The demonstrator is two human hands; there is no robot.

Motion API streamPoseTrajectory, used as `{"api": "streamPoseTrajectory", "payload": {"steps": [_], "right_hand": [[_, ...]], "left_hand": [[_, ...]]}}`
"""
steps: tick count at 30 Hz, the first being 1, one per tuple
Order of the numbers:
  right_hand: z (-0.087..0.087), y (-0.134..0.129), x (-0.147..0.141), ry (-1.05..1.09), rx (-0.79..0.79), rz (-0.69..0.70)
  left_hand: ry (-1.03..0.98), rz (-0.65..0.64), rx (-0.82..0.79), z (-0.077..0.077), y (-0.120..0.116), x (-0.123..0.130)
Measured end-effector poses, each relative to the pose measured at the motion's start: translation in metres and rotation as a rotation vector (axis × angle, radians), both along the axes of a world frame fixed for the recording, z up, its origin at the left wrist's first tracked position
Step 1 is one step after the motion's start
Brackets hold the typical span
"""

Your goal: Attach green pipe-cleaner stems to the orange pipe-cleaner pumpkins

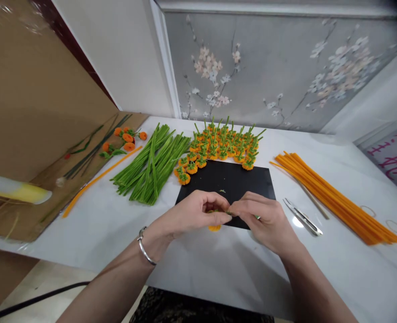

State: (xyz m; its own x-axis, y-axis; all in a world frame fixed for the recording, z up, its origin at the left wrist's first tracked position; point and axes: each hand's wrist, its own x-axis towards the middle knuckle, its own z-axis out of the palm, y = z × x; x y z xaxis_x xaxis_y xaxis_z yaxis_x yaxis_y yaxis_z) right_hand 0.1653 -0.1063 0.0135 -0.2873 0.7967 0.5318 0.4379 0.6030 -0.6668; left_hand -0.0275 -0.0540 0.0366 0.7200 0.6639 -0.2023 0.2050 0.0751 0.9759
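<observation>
My left hand (198,210), with a silver bracelet at the wrist, is closed round a small orange pipe-cleaner flower (214,228). Only the flower's lower edge shows beneath the fingers. Touching the left fingertips, my right hand (264,217) pinches the flower's green pipe-cleaner end; the fingers hide most of it. Both hands are over the near edge of a black mat (242,179). Small green scraps (222,191) lie on the mat. Behind it stand many finished-looking orange flowers (223,152) with green stems pointing up.
Green pipe cleaners (151,166) lie in a pile on the left, orange ones (339,202) on the right. Tweezers (302,217) and a thin stick (314,202) are beside the orange bundle. Cardboard (27,220) at left holds orange blooms (128,146) and a yellow-white tube (17,188).
</observation>
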Motion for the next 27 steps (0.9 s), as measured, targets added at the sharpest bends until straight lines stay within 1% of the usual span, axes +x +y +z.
{"api": "streamPoseTrajectory", "payload": {"steps": [1,4,8,11,13,15,18,20,22,25,27], "right_hand": [[-0.0002,0.0001,0.0004,-0.005,-0.008,-0.001],[-0.0009,0.0006,0.0004,-0.014,-0.024,-0.014],[-0.0027,0.001,-0.0011,-0.012,-0.055,-0.053],[-0.0043,0.0008,-0.002,0.001,-0.083,-0.107],[-0.0051,0.0007,-0.0025,0.024,-0.098,-0.131],[-0.0055,0.0007,-0.0029,0.055,-0.136,-0.129],[-0.0054,0.0008,-0.003,0.117,-0.225,-0.107],[-0.005,0.0007,-0.0022,0.157,-0.277,-0.093],[-0.0042,0.0005,-0.0009,0.167,-0.337,-0.063],[-0.002,0.001,0.0007,0.089,-0.422,-0.042],[-0.0008,0.002,0.0003,0.0,-0.41,-0.06]], "left_hand": [[0.007,-0.01,0.014,0.0016,0.001,-0.0011],[0.026,0.005,0.134,0.0041,0.0031,-0.0018],[0.033,0.006,0.23,0.0006,0.0026,0.0012],[0.015,0.099,0.24,-0.0034,0.0004,0.0038],[-0.009,0.175,0.218,-0.0049,-0.0011,0.005],[-0.031,0.217,0.174,-0.0053,-0.0023,0.0055],[-0.05,0.205,0.102,-0.0044,-0.0031,0.0049],[-0.047,0.186,0.091,-0.0034,-0.0031,0.0043],[-0.024,0.187,0.133,-0.0022,-0.0029,0.0037],[0.05,0.195,0.251,-0.0005,-0.003,0.0028],[0.095,0.179,0.303,-0.0001,-0.0036,0.0019]]}}
